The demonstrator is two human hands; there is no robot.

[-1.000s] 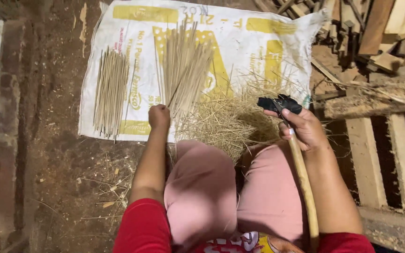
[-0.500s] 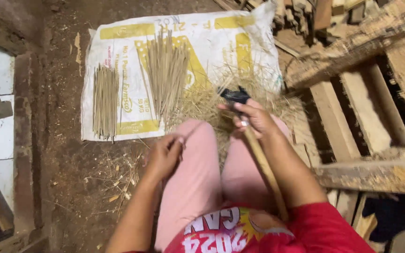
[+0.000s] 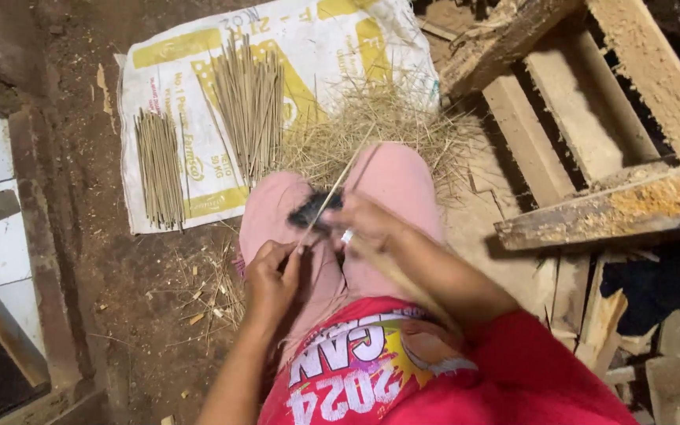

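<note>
- Thin pale straw-coloured stick (image 3: 338,186) sits over the lap, slanting from the left hand up toward the straw pile; lower end pinched in the left hand (image 3: 271,282), midsection crossing the dark blade.
- Left grip: fingers pressed together, pinching the stick's lower end just above the left knee.
- Small dark-bladed cutting tool (image 3: 314,211) touches the stick at the knees; right hand (image 3: 367,227) is closed around it, grip pressed tight on the tool.
- Long tan wooden handle (image 3: 399,277) runs from the right hand back along the forearm toward the red shirt; cannot tell whether it is part of the tool.
- Pink trousers (image 3: 391,181) under both hands, knees pointing at the sack.
- Loose heap of dry yellow straw (image 3: 371,122) just beyond the knees, partly on the sack.
- White and yellow woven plastic sack (image 3: 340,31) spread flat on the dirt floor (image 3: 80,118).
- Two bundles of trimmed thin sticks on the sack: larger fan-shaped bundle (image 3: 249,102) near the middle, smaller neat bundle (image 3: 159,167) at its left edge, well apart.
- Rough wooden planks and beams (image 3: 615,205) stacked right of the person.
</note>
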